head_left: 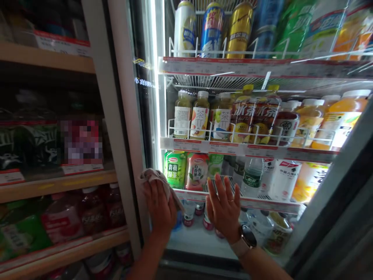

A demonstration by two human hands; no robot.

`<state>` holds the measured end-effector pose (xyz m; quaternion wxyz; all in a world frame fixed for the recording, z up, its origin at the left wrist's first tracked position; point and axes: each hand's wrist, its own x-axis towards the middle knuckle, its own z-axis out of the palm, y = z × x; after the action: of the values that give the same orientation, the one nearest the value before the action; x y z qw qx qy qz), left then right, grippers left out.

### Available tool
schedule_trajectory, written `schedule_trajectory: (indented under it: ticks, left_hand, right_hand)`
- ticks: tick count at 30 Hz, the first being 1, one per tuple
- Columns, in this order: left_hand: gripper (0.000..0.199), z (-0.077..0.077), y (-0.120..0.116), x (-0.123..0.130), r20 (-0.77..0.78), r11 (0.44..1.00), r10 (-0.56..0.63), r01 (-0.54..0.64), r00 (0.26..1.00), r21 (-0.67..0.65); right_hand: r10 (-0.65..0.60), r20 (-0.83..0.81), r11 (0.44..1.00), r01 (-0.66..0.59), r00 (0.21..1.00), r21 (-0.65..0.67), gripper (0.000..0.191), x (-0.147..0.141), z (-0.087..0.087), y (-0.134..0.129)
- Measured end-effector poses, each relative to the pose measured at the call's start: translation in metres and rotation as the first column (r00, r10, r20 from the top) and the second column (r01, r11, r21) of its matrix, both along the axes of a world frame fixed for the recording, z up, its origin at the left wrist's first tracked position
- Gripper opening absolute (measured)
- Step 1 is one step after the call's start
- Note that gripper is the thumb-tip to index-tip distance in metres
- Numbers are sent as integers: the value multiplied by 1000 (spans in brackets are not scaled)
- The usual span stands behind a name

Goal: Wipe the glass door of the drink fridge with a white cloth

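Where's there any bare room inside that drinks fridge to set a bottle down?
The fridge floor shows bare white under the lowest shelf, above the door frame. A narrower gap runs above the tea bottles, under the top rack. The cans up top are crowded.

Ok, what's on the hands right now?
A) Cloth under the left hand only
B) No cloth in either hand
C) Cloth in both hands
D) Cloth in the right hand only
A. The left hand presses a cloth against the glass door, while the right hand rests bare on the glass.
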<state>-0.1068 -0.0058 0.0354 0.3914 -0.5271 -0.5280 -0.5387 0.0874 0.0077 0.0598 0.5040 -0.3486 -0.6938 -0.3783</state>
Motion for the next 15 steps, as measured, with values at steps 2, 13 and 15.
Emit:
schedule_trajectory:
  ticks: [2, 13, 15]
  left_hand:
    - [67, -8, 2, 22, -70, 1000, -18, 20, 997, 23]
    - [52, -19, 1, 45, -366, 986, -148, 165, 919, 16]
    - [58, -11, 0, 23, -381, 992, -106, 126, 918, 27]
  right_hand:
    - [0, 0, 1000, 0, 1000, 7, 65, 0, 1, 0]
    - [5, 5, 1000, -5, 1000, 23, 64, 3, 0, 2]
    - [7, 3, 1000, -7, 1000, 12, 65, 3, 0, 1]
